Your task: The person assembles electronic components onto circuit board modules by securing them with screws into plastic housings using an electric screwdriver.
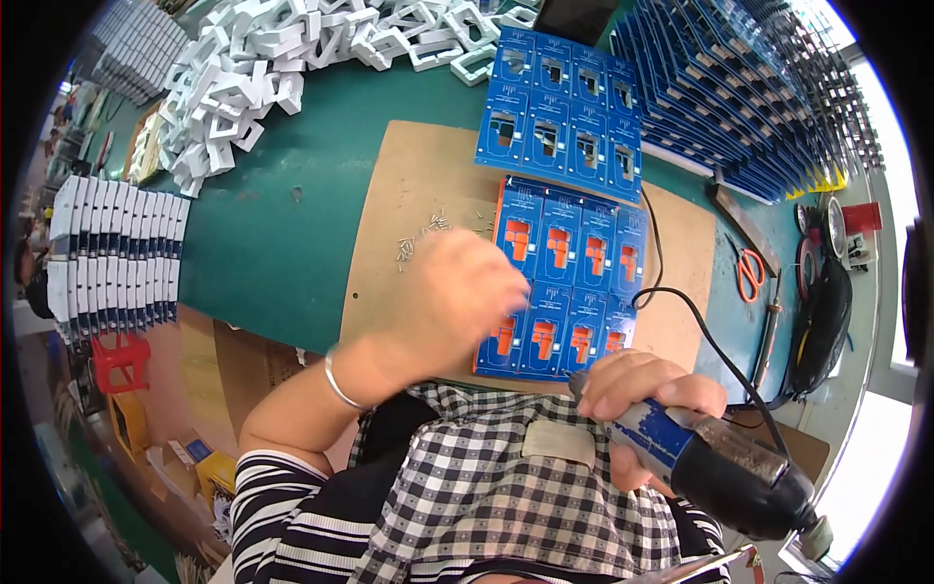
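Observation:
My right hand (pixel 642 389) grips a blue and black electric screwdriver (pixel 720 459) by the table's near edge, its tip close to a panel of blue boards with orange blocks (pixel 564 277). My left hand (pixel 452 302) is blurred and hovers over the panel's left side with fingers bent; what it holds cannot be made out. A silver bangle (pixel 341 386) circles that wrist. Small screws (pixel 418 238) lie scattered on the brown board (pixel 409 195) just beyond the left hand.
A second blue panel with empty cut-outs (pixel 559 112) lies farther back. White plastic frames (pixel 263 68) are heaped at the back left, blue panels (pixel 739 97) stacked at the back right. Orange scissors (pixel 749 273) and a black cable (pixel 700 331) lie right; white-and-dark stacks (pixel 117 253) stand left.

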`<state>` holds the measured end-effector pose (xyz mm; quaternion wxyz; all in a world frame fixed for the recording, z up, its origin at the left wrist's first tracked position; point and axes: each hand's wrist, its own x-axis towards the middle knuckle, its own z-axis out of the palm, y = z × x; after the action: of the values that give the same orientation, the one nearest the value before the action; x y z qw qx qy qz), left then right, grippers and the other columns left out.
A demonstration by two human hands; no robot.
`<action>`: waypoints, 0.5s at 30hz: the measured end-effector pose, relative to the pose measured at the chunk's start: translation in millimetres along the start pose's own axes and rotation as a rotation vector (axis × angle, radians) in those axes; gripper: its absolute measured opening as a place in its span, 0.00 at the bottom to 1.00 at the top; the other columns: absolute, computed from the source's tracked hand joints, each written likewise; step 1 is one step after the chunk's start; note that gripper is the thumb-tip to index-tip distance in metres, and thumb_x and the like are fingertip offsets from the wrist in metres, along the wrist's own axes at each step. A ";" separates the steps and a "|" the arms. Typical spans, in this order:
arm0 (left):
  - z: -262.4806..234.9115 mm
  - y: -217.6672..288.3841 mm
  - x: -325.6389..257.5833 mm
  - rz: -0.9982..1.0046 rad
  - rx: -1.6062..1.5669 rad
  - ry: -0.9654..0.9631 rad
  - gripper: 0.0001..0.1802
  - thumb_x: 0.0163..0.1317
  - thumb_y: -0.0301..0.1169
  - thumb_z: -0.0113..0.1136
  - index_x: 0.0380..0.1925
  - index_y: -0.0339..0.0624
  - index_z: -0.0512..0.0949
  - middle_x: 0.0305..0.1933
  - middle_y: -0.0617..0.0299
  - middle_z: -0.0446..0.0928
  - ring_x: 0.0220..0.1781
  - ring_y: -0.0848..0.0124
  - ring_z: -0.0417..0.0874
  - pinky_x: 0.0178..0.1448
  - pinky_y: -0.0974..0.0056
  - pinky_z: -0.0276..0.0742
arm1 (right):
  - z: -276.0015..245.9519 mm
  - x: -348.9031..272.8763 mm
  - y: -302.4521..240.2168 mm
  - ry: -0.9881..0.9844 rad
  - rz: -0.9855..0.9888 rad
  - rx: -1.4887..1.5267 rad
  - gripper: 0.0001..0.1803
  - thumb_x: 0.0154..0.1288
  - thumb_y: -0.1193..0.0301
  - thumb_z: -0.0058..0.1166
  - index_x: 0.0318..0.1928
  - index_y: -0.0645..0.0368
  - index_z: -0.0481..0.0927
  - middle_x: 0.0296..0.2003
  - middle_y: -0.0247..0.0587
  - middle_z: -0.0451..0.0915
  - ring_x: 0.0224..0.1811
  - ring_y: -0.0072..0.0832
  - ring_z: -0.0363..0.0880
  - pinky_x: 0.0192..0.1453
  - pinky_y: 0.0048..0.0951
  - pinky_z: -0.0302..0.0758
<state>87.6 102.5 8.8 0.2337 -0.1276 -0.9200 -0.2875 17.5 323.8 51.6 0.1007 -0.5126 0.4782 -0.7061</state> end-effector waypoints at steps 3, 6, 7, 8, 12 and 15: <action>-22.3 -37.4 5.2 -0.209 0.159 0.022 0.06 0.54 0.28 0.65 0.33 0.43 0.82 0.33 0.60 0.78 0.39 0.59 0.77 0.45 0.57 0.73 | 3.9 -3.9 1.6 0.061 0.015 0.015 0.35 0.52 0.71 0.71 0.55 0.58 0.62 0.31 0.49 0.79 0.30 0.38 0.81 0.32 0.39 0.78; -25.2 -64.1 1.5 -0.344 0.190 -0.045 0.04 0.55 0.29 0.64 0.29 0.42 0.81 0.31 0.58 0.78 0.39 0.56 0.78 0.44 0.55 0.73 | -0.9 -5.9 4.8 0.157 0.072 0.104 0.34 0.56 0.68 0.69 0.58 0.56 0.61 0.30 0.45 0.78 0.29 0.37 0.80 0.32 0.37 0.78; -24.0 -68.2 0.6 -0.344 0.195 -0.045 0.04 0.55 0.29 0.64 0.29 0.42 0.81 0.31 0.58 0.78 0.39 0.56 0.78 0.44 0.55 0.73 | -4.5 -6.6 7.1 0.209 0.129 0.178 0.34 0.58 0.66 0.68 0.59 0.54 0.61 0.30 0.43 0.78 0.29 0.35 0.80 0.32 0.35 0.77; -23.1 -70.9 0.1 -0.356 0.178 -0.067 0.05 0.54 0.28 0.65 0.29 0.41 0.81 0.31 0.58 0.78 0.38 0.58 0.78 0.43 0.56 0.73 | -7.2 -6.7 13.1 0.300 0.140 0.266 0.36 0.58 0.63 0.68 0.61 0.53 0.60 0.30 0.41 0.78 0.27 0.33 0.79 0.32 0.34 0.77; -18.3 -72.4 7.6 -0.334 0.175 -0.122 0.04 0.53 0.27 0.65 0.27 0.40 0.79 0.29 0.58 0.77 0.36 0.58 0.78 0.41 0.57 0.73 | -25.7 -13.4 17.1 0.625 0.265 0.354 0.36 0.57 0.57 0.61 0.60 0.57 0.59 0.27 0.40 0.75 0.24 0.35 0.78 0.33 0.37 0.77; -21.4 -71.0 15.7 -0.356 0.216 -0.211 0.05 0.52 0.26 0.65 0.27 0.40 0.78 0.29 0.58 0.77 0.37 0.58 0.78 0.41 0.57 0.73 | -27.7 -15.5 12.7 0.632 0.212 0.366 0.36 0.57 0.57 0.60 0.61 0.57 0.59 0.28 0.41 0.75 0.24 0.37 0.78 0.34 0.40 0.77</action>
<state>55.5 34.6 -1.1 0.0943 0.0329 -0.9728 -0.2090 -2.6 342.9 31.5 0.1104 -0.1906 0.4018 -0.8888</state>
